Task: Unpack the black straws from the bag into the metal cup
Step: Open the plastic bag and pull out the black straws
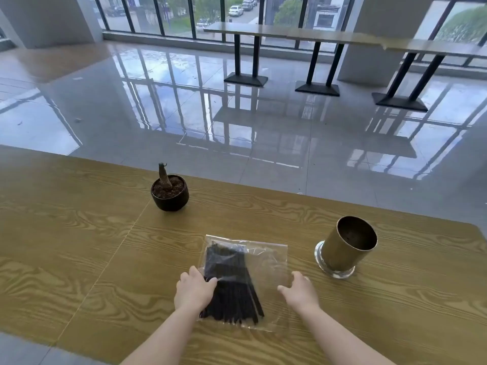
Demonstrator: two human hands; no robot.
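A clear plastic bag (266, 262) lies flat on the wooden table (79, 246), with a bundle of black straws (229, 280) inside along its left half. My left hand (193, 289) rests on the bag's left edge, fingers over the straws. My right hand (299, 289) touches the bag's right edge, fingers spread; whether it grips the plastic is unclear. The metal cup (345, 248) stands upright to the right of the bag, gold-coloured with a shiny base, nothing visible inside it.
A small black pot (170, 194) holding soil and a bare stem stands near the table's far edge, left of the bag. Beyond the table lie a glossy tiled floor and long tables (290, 32) by the windows.
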